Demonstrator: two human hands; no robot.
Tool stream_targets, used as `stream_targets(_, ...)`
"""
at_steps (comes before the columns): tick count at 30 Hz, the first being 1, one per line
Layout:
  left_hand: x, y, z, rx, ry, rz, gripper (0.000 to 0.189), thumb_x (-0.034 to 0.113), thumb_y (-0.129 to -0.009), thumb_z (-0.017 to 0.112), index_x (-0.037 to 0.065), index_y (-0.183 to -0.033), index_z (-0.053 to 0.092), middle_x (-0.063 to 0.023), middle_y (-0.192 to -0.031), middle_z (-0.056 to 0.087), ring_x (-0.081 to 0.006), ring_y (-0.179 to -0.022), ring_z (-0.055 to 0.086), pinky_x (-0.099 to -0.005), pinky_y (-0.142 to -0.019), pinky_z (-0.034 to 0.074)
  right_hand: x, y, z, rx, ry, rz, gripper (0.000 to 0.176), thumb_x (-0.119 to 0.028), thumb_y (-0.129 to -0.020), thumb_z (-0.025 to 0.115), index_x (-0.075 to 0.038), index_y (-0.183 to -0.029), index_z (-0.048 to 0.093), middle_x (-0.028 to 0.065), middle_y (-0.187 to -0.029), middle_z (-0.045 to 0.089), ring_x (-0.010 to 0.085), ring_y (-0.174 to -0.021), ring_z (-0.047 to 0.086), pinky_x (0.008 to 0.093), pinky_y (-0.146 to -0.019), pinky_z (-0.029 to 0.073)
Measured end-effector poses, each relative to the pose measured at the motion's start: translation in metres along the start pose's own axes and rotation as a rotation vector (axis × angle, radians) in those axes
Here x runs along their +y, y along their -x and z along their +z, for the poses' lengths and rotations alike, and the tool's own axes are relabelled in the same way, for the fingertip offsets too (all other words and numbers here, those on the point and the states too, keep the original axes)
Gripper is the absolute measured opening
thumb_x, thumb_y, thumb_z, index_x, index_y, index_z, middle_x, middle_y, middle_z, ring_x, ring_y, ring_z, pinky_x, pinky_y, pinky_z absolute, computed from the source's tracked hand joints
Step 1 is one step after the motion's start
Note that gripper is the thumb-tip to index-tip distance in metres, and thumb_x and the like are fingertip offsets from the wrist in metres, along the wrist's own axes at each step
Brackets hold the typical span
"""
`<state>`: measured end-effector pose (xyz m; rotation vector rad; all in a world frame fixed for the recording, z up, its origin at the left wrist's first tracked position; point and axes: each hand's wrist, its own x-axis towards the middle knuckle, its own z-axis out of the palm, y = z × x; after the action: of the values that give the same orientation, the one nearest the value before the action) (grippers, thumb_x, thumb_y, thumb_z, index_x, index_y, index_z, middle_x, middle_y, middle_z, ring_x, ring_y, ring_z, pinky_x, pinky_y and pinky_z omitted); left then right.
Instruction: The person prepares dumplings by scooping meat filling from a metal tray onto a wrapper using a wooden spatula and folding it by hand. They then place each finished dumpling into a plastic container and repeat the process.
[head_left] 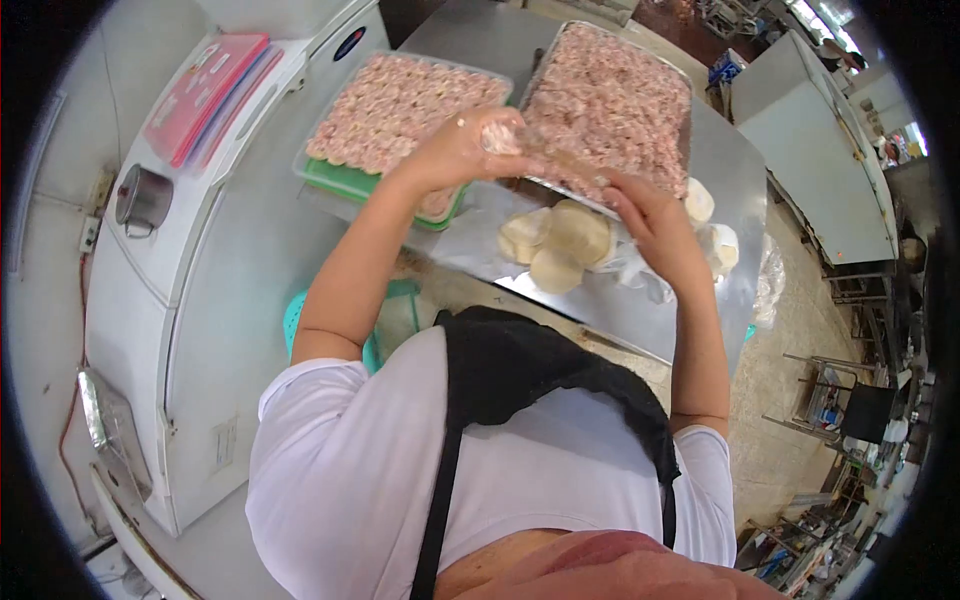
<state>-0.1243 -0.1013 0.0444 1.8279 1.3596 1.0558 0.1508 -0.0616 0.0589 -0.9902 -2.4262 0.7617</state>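
Note:
My left hand (465, 148) is cupped around a small dumpling (500, 138) with pale pink meat showing at its top. In my right hand (645, 212) is a thin flat spatula-like tool (572, 170), blurred and pointing toward the left hand. Just beyond both hands stands a large metal tray (690, 120) heaped with ground meat mix (610, 95). Round pale dough wrappers (575, 235) lie in loose stacks on clear plastic beneath the right hand. Behind the left hand, rows of filled dumplings (400, 100) fill a plastic container.
More white wrapper stacks (718, 248) sit at the right of the steel table (730, 160). A white chest freezer (230, 230) stands at the left, bearing a metal cup (143, 198) and pink plastic packs (205, 95). A turquoise basket (295, 318) is below the table.

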Motion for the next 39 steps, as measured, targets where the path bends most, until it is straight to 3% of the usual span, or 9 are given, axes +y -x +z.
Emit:
stream_targets(4, -0.042, 0.045, -0.068, 0.055, -0.175, -0.168, 0.052, 0.029, -0.070, 0.082, 0.005, -0.111, 0.060, -0.0046, -0.096, 0.061, -0.0137, -0.087, 0.056, -0.0292, -0.077, 0.046, 0.000, 0.014, 0.023, 0.132, -0.090, 0.110, 0.031, -0.020, -0.094, 0.055, 0.000, -0.117, 0.060, 0.0123, -0.096, 0.067, 0.0232, -0.087, 0.064, 0.0323, -0.077, 0.048)
stream_targets(6, -0.076, 0.069, -0.099, 0.051, -0.166, -0.419, 0.057, 0.027, -0.072, 0.079, 0.005, -0.120, 0.057, -0.0089, -0.106, 0.061, -0.0161, -0.094, 0.058, -0.0296, -0.079, 0.048, 0.010, 0.029, 0.033, 0.154, -0.196, 0.203, 0.031, -0.020, -0.095, 0.054, -0.001, -0.118, 0.060, 0.0065, -0.086, 0.063, 0.0160, -0.077, 0.058, 0.0278, -0.069, 0.045)
stream_targets(10, -0.136, 0.111, -0.114, 0.114, -0.363, -0.261, 0.055, 0.025, -0.073, 0.076, 0.006, -0.121, 0.057, -0.0118, -0.108, 0.062, -0.0199, -0.094, 0.060, -0.0309, -0.080, 0.049, 0.021, 0.062, 0.053, 0.248, -0.490, 0.482, 0.031, -0.023, -0.097, 0.052, -0.005, -0.119, 0.062, -0.0060, -0.068, 0.045, 0.0015, -0.056, 0.037, 0.0179, -0.050, 0.030)
stream_targets(18, -0.120, 0.096, -0.094, -0.122, -0.436, -0.415, 0.081, 0.026, -0.074, 0.070, 0.012, -0.144, 0.032, -0.0183, -0.110, 0.062, -0.0314, -0.097, 0.061, -0.0393, -0.086, 0.048, 0.027, 0.093, 0.078, 0.369, -0.530, 0.680, 0.033, -0.029, -0.098, 0.051, -0.007, -0.119, 0.063, -0.0074, -0.063, 0.042, 0.0003, -0.048, 0.033, 0.0179, -0.042, 0.023)
stream_targets(28, -0.148, 0.095, -0.058, -0.059, -0.561, -0.224, 0.073, 0.015, -0.080, 0.059, 0.012, -0.146, 0.028, -0.0216, -0.132, 0.051, -0.0364, -0.111, 0.056, -0.0406, -0.096, 0.044, 0.046, 0.085, 0.061, 0.425, -0.526, 0.642, 0.030, -0.028, -0.097, 0.052, -0.008, -0.116, 0.065, -0.0075, -0.063, 0.044, 0.0002, -0.049, 0.033, 0.0172, -0.043, 0.024)
stream_targets(31, -0.143, 0.100, -0.065, -0.115, -0.338, -0.343, 0.068, 0.010, -0.083, 0.051, 0.015, -0.146, 0.028, -0.0207, -0.136, 0.047, -0.0363, -0.115, 0.054, -0.0389, -0.101, 0.041, 0.059, 0.087, 0.051, 0.421, -0.536, 0.625, 0.031, -0.028, -0.097, 0.052, -0.008, -0.117, 0.065, -0.0075, -0.063, 0.044, 0.0001, -0.050, 0.033, 0.0172, -0.044, 0.024)
stream_targets(33, -0.134, 0.095, -0.066, -0.156, -0.367, -0.672, 0.065, 0.007, -0.084, 0.044, 0.016, -0.146, 0.028, -0.0183, -0.143, 0.041, -0.0360, -0.119, 0.051, -0.0379, -0.104, 0.038, 0.067, 0.087, 0.042, 0.384, -0.548, 0.617, 0.031, -0.028, -0.097, 0.053, -0.007, -0.117, 0.064, -0.0075, -0.064, 0.043, 0.0002, -0.051, 0.034, 0.0173, -0.044, 0.024)
stream_targets(36, -0.128, 0.102, -0.043, 0.029, -0.514, -0.421, 0.063, 0.006, -0.083, 0.040, 0.012, -0.145, 0.028, -0.0212, -0.126, 0.055, -0.0393, -0.113, 0.054, -0.0409, -0.101, 0.040, 0.080, 0.085, 0.027, 0.354, -0.539, 0.614, 0.032, -0.028, -0.097, 0.053, -0.006, -0.117, 0.064, -0.0075, -0.063, 0.042, 0.0006, -0.052, 0.034, 0.0173, -0.045, 0.024)
stream_targets(39, -0.130, 0.107, -0.039, 0.037, -0.477, -0.453, 0.062, 0.007, -0.084, 0.039, 0.014, -0.144, 0.030, -0.0194, -0.124, 0.057, -0.0397, -0.113, 0.054, -0.0402, -0.101, 0.040, 0.099, 0.087, 0.009, 0.278, -0.555, 0.564, 0.031, -0.026, -0.097, 0.052, -0.006, -0.117, 0.064, -0.0078, -0.064, 0.041, 0.0010, -0.053, 0.034, 0.0173, -0.046, 0.025)
